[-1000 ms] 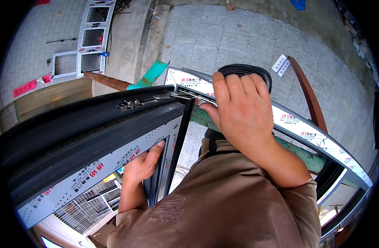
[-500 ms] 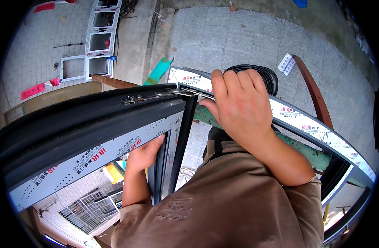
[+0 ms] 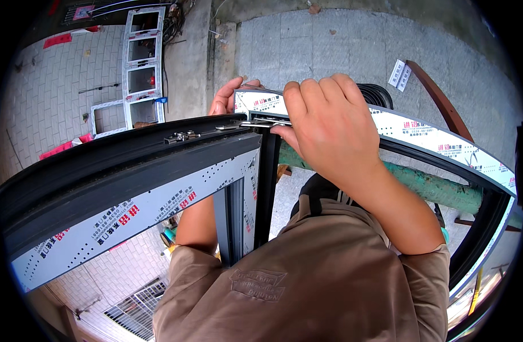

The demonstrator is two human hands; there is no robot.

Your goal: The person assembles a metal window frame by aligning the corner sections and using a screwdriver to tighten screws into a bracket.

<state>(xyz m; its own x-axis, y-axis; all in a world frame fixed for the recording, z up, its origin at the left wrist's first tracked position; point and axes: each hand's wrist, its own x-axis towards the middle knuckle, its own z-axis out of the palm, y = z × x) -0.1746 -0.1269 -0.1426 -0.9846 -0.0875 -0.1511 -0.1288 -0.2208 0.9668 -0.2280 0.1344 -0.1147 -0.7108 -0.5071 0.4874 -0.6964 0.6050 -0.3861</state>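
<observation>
Frame (image 3: 435, 141) looks white-faced, red-printed and black inside.

The dark frame (image 3: 102, 165) hides much of my left hand (image 3: 225, 97); my right hand (image 3: 333, 122) covers part of the black coil (image 3: 380, 94), its fingertips mostly out of sight.

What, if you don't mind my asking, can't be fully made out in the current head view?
In the head view:
- Left hand: partly hidden behind the frame and sash; its grip can't be told.
- Metal strip: right end covered by the right hand.
- Coil: mostly hidden behind the right hand and frame.
- Sash: left end cut off by the dark rim.
</observation>
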